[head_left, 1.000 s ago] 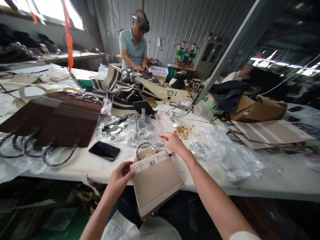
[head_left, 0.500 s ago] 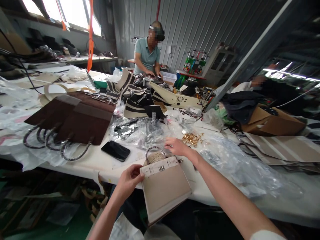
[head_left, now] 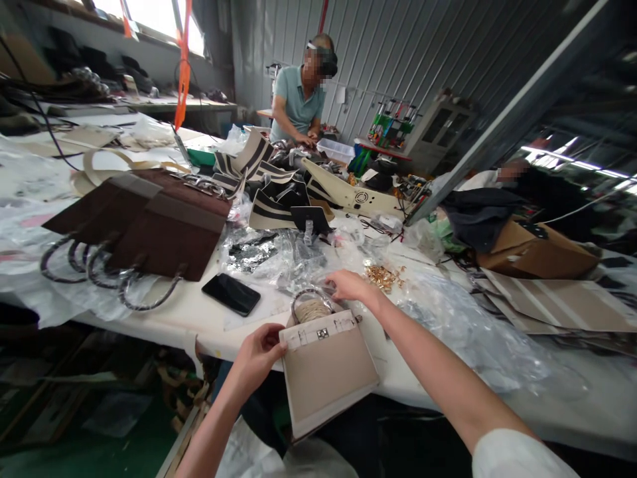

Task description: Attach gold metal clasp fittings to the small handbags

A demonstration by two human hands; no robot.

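A beige handbag panel [head_left: 331, 378] tilts over the table's front edge, with a pale strip along its top and a small metal fitting [head_left: 323, 333] in that strip. My left hand [head_left: 261, 348] is closed on the panel's upper left corner, thumb on the front face. From the top edge rises a dark round handle [head_left: 294, 307], and a coil of tan cord [head_left: 313, 310] shows within its loop. My right hand [head_left: 351, 287] is just right of the handle, above the panel, its fingers pinched together. Whatever they hold is too small to tell.
A black phone [head_left: 231, 295] lies left of the panel. Dark brown handbag panels [head_left: 174, 226] with handles are stacked farther left. Small gold-coloured hardware [head_left: 385, 277], crumpled plastic [head_left: 462, 325] and beige panels [head_left: 562, 302] lie rightward. Across the table a co-worker [head_left: 301, 99] handles things.
My right hand has shifted slightly closer to the handle, fingers bent downward. My left hand keeps its hold on the panel. The view has shifted a little.
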